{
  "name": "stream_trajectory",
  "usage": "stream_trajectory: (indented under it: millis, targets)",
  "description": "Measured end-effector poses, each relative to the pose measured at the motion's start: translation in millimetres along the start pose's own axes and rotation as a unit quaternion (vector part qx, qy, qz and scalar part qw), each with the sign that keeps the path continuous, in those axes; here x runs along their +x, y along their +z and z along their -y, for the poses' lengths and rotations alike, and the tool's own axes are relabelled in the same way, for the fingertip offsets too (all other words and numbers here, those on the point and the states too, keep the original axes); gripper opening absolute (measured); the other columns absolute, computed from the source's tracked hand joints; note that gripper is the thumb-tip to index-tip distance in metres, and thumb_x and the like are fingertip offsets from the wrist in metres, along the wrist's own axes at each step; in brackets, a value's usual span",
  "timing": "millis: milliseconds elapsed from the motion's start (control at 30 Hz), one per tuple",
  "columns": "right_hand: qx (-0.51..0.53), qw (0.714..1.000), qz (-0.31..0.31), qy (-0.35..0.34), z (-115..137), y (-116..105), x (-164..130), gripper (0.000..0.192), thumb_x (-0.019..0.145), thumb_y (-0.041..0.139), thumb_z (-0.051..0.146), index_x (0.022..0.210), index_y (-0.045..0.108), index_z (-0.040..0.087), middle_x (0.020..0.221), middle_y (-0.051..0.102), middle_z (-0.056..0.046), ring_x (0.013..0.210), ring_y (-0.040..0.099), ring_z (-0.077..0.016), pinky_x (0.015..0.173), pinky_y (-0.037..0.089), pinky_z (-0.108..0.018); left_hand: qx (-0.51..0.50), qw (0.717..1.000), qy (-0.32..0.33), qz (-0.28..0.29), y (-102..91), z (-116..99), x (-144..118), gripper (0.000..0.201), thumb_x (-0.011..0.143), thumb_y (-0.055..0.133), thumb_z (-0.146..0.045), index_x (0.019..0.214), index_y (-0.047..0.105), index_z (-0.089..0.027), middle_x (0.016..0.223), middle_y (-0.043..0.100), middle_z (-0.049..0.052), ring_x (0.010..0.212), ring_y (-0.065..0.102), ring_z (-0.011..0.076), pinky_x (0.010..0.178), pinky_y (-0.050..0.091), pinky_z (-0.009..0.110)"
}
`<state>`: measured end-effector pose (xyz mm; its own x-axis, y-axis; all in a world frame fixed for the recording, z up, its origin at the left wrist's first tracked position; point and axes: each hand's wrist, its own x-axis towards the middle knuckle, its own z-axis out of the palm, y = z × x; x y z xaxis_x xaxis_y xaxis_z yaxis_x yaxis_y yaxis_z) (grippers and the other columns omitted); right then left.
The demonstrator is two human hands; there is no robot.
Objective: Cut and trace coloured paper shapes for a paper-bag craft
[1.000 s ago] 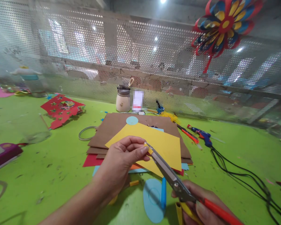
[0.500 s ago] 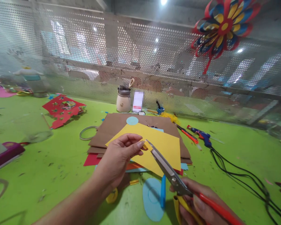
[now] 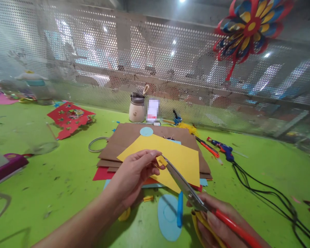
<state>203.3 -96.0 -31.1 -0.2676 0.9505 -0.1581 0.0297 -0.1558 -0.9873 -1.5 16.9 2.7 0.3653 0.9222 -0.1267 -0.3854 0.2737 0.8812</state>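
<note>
My left hand (image 3: 134, 172) pinches a small piece of yellow paper (image 3: 161, 161) above the paper stack. In my right hand (image 3: 217, 217) is a pair of scissors (image 3: 188, 191) with a red handle; its blade tips meet the edge of that small piece. A yellow strip (image 3: 196, 224) also hangs at my right hand by the scissor handles. Beneath both hands lies a large yellow sheet (image 3: 182, 158) on brown cardboard sheets (image 3: 111, 144). Nearer to me are a light blue paper oval (image 3: 167, 224), a blue strip (image 3: 180, 210) and a small folded yellow piece (image 3: 148, 198).
Behind the stack stand a beige flask (image 3: 136, 108) and a blurred white panel (image 3: 153, 110). To the right lie a glue gun (image 3: 223, 148) with black cable and an orange-handled cutter (image 3: 209, 148). Red cut-out paper (image 3: 67, 119) and a tape ring (image 3: 98, 144) are at left.
My left fingers have turned a little, and the yellow piece shows more of its face. The scissor blades look closer together. The view has shifted slightly.
</note>
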Motion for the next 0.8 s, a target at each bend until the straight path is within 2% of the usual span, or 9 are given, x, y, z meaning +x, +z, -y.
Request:
stream_trajectory:
  millis: [133,233,300,400,633,700,800]
  targets:
    - [-0.043,0.999,0.006,0.019,2,-4,2,0.046,0.084,0.049,0.062,0.103,0.059,0.021,0.054,0.034,0.006,0.044,0.027,-0.007,0.041,0.022,-0.019,0.027,1.0,-0.013,-0.003,-0.7,5,3,0.021,0.072,0.075,-0.028,0.083,0.069,-0.011,0.078,0.065,0.003,0.066,0.059,0.009,0.064,0.048,0.019]
    - [-0.059,0.998,0.003,0.027,3,-8,0,0.048,0.082,0.052,0.063,0.11,0.06,0.024,0.054,0.04,0.004,0.045,0.033,-0.0092,0.042,0.029,-0.021,0.042,0.999,-0.022,-0.02,-0.3,8,4,0.02,0.066,0.079,-0.023,0.078,0.069,-0.011,0.073,0.065,0.002,0.063,0.059,0.0087,0.063,0.048,0.019]
    - [-0.049,0.998,0.005,0.042,0,-10,-2,0.053,0.083,0.051,0.061,0.118,0.057,0.022,0.054,0.045,0.003,0.045,0.038,-0.0099,0.045,0.035,-0.021,0.046,0.998,-0.027,-0.026,-0.3,9,5,0.02,0.063,0.08,-0.02,0.076,0.068,-0.011,0.071,0.065,0.002,0.062,0.059,0.0087,0.062,0.048,0.019]
    - [-0.022,0.999,0.005,0.043,-7,-12,-3,0.056,0.087,0.047,0.059,0.124,0.051,0.018,0.053,0.048,0.003,0.045,0.042,-0.0095,0.046,0.037,-0.021,0.047,0.998,-0.03,-0.029,-1.4,9,7,0.019,0.062,0.08,-0.019,0.075,0.068,-0.011,0.07,0.066,0.002,0.061,0.059,0.0086,0.061,0.047,0.019]
    - [-0.008,0.999,0.017,0.032,-8,-15,1,0.053,0.088,0.044,0.058,0.118,0.051,0.015,0.049,0.045,0.005,0.039,0.038,-0.0078,0.041,0.035,-0.021,0.036,0.998,-0.024,-0.049,-6.7,9,12,0.02,0.061,0.079,-0.014,0.077,0.067,-0.011,0.071,0.065,0.001,0.06,0.059,0.0082,0.052,0.043,0.016]
    - [-0.029,0.999,0.003,0.027,-5,-16,1,0.052,0.089,0.043,0.058,0.116,0.052,0.015,0.049,0.046,0.005,0.039,0.038,-0.008,0.041,0.035,-0.021,0.039,0.997,-0.029,-0.055,-7.6,9,13,0.019,0.062,0.077,-0.013,0.078,0.067,-0.011,0.072,0.064,0.002,0.06,0.06,0.0087,0.05,0.043,0.016]
    - [-0.118,0.991,-0.055,0.016,-3,-21,4,0.048,0.089,0.044,0.056,0.114,0.053,0.017,0.051,0.047,0.004,0.042,0.042,-0.0098,0.043,0.035,-0.022,0.041,0.996,-0.038,-0.067,-8.5,9,15,0.012,0.067,0.072,-0.011,0.078,0.066,-0.01,0.069,0.063,0.002,0.056,0.059,0.0082,0.053,0.047,0.017]
